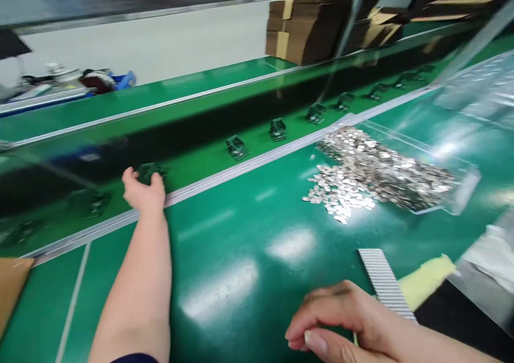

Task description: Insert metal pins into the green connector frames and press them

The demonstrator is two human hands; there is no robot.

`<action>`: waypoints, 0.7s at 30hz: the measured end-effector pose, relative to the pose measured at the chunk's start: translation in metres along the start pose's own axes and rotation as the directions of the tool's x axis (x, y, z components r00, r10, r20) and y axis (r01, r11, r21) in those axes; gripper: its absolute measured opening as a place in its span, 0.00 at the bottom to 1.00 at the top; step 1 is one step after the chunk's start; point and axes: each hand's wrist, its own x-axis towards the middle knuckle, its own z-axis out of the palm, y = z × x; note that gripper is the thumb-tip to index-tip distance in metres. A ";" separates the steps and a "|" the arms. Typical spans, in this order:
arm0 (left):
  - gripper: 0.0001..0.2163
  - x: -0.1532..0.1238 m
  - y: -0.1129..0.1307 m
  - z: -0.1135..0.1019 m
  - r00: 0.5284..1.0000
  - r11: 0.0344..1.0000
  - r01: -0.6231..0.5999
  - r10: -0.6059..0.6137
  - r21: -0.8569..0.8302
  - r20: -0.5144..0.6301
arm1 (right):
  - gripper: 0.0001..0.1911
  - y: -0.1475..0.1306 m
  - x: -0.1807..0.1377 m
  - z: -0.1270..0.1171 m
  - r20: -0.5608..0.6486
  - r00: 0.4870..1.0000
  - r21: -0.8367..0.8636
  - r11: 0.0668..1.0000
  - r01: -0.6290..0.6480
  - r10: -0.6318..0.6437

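Observation:
My left hand (145, 191) reaches over the metal rail onto the green conveyor belt. Its thumb and fingers are around a small dark part (150, 171), which looks like a black or green piece with clear edges; blur hides its exact kind. My right hand (337, 317) hovers low over the green work surface with its fingers curled together and the thumb tip close to them. Nothing shows between those fingers. Behind the right wrist lies a ribbed grey strip (385, 282), beside a yellow cloth (428, 280).
More dark parts (236, 148) sit in a row along the belt. A clear plastic tray (466, 189) lies at right with small silvery metal pieces (341, 191) spilling out. Flattened cardboard (309, 28) is stacked at the back. A metal rail (249, 162) divides belt and table.

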 end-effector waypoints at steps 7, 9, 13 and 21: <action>0.26 -0.011 0.018 -0.003 0.988 0.980 -0.095 0.072 -0.175 -0.137 | 0.14 0.061 -0.048 -0.064 -0.584 0.810 -0.286 0.920 -0.269 0.055; 0.27 -0.037 0.030 -0.012 0.975 0.949 -0.209 0.183 -0.235 -0.129 | 0.12 0.093 -0.056 -0.095 -0.785 0.613 -0.309 0.803 -0.509 0.087; 0.25 -0.115 0.055 -0.040 0.950 0.947 -0.302 0.308 -0.109 0.041 | 0.09 0.137 -0.052 -0.137 -0.855 0.514 -0.325 0.706 -0.630 0.066; 0.22 -0.189 0.055 -0.067 0.713 0.723 -0.656 0.688 -0.214 0.137 | 0.08 0.140 -0.032 -0.136 -0.885 0.465 -0.278 0.783 -0.556 0.015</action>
